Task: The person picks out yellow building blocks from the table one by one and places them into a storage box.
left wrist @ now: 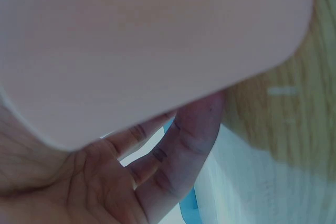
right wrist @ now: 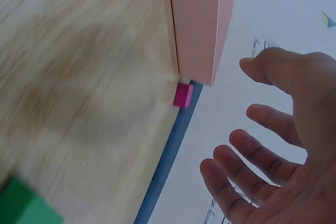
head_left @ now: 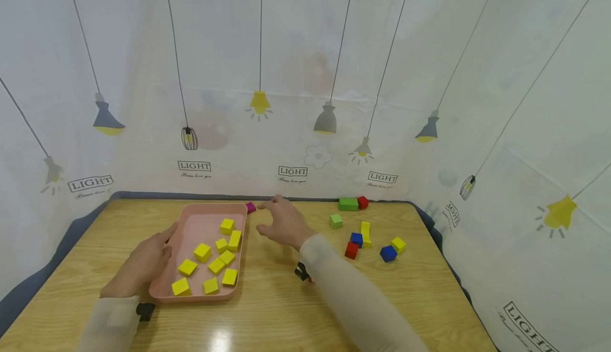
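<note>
A pink tray (head_left: 198,219) with several yellow blocks (head_left: 202,253) in it lies on the left of the table. My left hand (head_left: 143,262) grips its left side, the thumb over the rim and the fingers along the outer wall, as the left wrist view shows from close by. To the right of the tray, my right hand (head_left: 285,221) is held above the table with its fingers spread and nothing in them. Nearest to it is a magenta block (right wrist: 182,95), which stands beside the tray's far right corner at the table's back edge.
On the right of the table (head_left: 286,315) are green blocks (head_left: 348,204), red blocks (head_left: 351,250), blue blocks (head_left: 389,254) and more yellow ones. A white curtain (head_left: 229,145) printed with lamps hangs behind the table and along its sides.
</note>
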Available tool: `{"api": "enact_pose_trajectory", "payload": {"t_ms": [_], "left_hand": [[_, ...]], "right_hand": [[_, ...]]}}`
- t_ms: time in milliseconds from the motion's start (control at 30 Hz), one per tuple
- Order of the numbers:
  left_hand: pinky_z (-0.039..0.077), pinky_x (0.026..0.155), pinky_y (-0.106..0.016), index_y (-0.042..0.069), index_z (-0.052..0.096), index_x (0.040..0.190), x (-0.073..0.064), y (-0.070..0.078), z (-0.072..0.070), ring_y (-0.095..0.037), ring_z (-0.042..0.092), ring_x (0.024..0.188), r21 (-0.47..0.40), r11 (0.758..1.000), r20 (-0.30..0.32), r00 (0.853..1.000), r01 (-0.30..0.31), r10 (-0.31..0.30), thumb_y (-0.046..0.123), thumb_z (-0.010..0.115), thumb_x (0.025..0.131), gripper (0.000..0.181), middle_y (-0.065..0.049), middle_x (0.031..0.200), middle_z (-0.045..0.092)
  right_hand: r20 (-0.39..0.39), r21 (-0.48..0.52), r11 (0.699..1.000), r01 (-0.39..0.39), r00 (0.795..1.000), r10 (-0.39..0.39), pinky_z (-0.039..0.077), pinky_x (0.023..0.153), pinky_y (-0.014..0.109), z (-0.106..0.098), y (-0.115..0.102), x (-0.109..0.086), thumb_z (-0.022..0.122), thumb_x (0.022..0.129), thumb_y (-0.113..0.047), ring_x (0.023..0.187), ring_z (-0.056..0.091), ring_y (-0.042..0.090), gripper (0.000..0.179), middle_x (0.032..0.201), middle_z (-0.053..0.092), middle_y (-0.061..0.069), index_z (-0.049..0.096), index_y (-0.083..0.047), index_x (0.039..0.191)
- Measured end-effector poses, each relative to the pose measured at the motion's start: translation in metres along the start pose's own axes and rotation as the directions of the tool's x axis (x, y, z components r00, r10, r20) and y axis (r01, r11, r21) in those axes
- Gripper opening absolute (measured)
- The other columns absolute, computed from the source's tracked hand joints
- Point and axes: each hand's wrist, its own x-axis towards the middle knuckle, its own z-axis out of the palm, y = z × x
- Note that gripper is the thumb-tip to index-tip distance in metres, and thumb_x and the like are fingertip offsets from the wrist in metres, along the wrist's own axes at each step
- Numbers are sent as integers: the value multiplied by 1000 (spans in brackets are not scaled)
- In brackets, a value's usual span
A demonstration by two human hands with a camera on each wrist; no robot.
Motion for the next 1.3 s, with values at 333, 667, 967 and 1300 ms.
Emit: {"api": "enact_pose_trajectory", "payload": {"t_ms": [333,667,967,1300], "left_hand": [[57,118,-77,-10,29,178,1,0,0,-62,66,141,6,1000,19,1000,6,-6,0,57,114,70,-47,165,52],[55,121,-77,-10,28,178,2,0,-1,-62,64,144,2,1000,29,999,20,-20,0,54,115,69,-46,167,52],[60,116,-75,-12,32,176,0,-2,0,-58,70,134,18,1000,-16,1000,-18,18,-2,58,113,69,-45,161,58],[53,123,-77,-10,31,178,1,0,0,-64,56,153,-3,1000,-1,1000,13,-13,2,56,116,68,-44,170,50]], "right_hand": [[-27,57,998,-12,1000,14,65,120,56,-29,47,-25,88,103,-40,141,71,34,66,158,67,14,71,-14,160],[34,112,991,-78,997,75,56,131,62,-58,110,-60,89,102,-42,157,61,39,76,172,59,13,62,-14,168],[67,31,990,-138,988,136,49,133,73,-81,163,-88,90,100,-50,165,53,48,86,182,49,20,59,-16,172],[155,-20,988,-154,976,156,44,134,78,-93,215,-113,97,93,-57,167,47,55,107,184,41,28,49,-12,177]]}}
